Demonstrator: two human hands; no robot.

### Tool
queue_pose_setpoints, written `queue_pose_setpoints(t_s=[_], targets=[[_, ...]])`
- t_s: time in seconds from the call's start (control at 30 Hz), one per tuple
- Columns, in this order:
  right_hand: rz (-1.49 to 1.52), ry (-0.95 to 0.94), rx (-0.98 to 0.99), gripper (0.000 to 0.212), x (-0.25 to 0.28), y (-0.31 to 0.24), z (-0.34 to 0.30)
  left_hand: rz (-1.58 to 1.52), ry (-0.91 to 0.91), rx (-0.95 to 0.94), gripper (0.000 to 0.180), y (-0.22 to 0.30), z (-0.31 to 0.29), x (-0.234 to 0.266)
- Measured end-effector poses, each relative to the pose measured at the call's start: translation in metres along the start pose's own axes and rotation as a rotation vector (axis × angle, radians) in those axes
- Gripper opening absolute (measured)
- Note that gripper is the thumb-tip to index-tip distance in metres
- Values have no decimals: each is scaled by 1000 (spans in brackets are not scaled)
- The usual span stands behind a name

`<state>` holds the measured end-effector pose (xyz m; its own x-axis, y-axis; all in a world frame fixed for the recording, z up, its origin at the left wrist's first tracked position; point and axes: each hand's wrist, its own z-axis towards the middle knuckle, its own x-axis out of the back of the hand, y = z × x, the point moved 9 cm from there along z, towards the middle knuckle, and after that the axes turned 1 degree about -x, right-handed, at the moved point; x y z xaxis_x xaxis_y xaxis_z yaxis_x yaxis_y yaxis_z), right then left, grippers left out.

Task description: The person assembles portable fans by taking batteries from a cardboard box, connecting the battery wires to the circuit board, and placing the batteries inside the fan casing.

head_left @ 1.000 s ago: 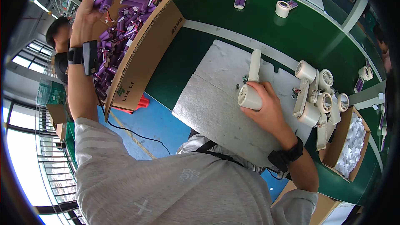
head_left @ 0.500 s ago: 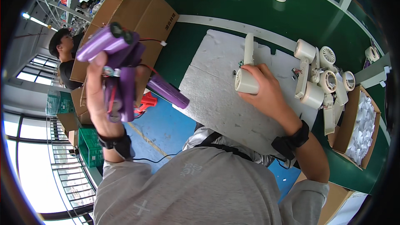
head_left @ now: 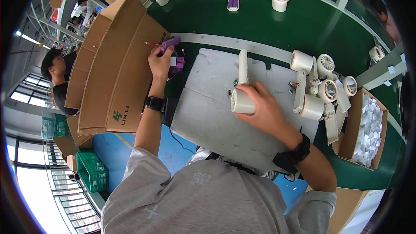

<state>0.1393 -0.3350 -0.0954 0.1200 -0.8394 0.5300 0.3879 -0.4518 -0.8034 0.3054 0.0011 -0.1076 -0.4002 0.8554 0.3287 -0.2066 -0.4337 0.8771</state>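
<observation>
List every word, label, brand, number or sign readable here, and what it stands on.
Wording isn't copied out; print shows here:
Large brown cardboard box, near end of its long side: green emblem above dark lettering, legible.
Same box, far end: dark characters, too small to read.
Grey fabric T-shirt: pale chest emblem, unreadable.
</observation>
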Motion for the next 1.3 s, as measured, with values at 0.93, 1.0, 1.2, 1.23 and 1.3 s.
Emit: queue_pose_setpoints(t_s=[0.93,1.0,1.2,1.23,1.3], targets=[[872,136,-272,47,49,-55,1,-1063,-725,172,38,153,-95,-93],[976,131,-385,46,53,-43,4,-1154,-817,326,39,163,-114,-133],[1077,364,-702,41,23,14,-1,-1131,-799,742,49,126,-155,-204],[1064,371,-710,41,21,22,-2,-1160,-733,762,48,116,-156,-206],[644,231,-673,45,23,34,4,-1211,-589,808,46,92,-155,-211]])
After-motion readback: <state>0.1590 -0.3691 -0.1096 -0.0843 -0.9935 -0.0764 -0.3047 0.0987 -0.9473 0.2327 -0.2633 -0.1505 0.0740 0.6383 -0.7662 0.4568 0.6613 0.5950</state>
